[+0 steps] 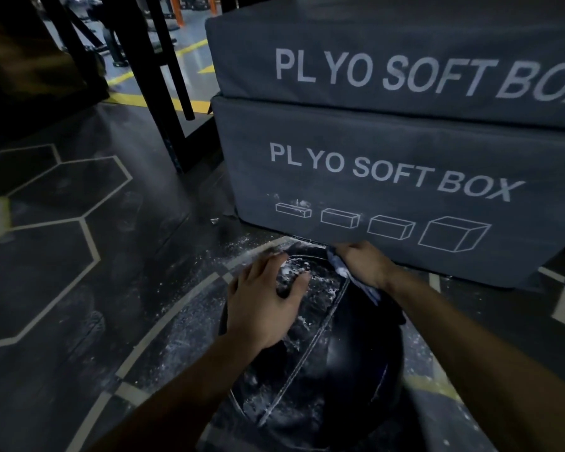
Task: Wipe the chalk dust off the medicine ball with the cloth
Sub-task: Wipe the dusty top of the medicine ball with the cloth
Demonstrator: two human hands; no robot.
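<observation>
On the medicine ball (pixel 310 337), left hand (pixel 261 305) lies flat, grip wide; right hand (pixel 362 265) grips the cloth (pixel 343 269).

Two grey plyo soft boxes (pixel 405 151) stand stacked on the dark floor (pixel 95 207), which bears pale hexagon lines (pixel 88 233); black rack legs (pixel 163 93) rise at the far left, yellow floor stripes (pixel 134 99) beyond

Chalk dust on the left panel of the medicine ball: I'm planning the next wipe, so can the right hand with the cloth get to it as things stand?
Probably only in part. The left hand rests flat on that dusty panel of the medicine ball, covering its upper part. The right hand holds the cloth at the ball's far side; the dust below the left hand lies open.
</observation>
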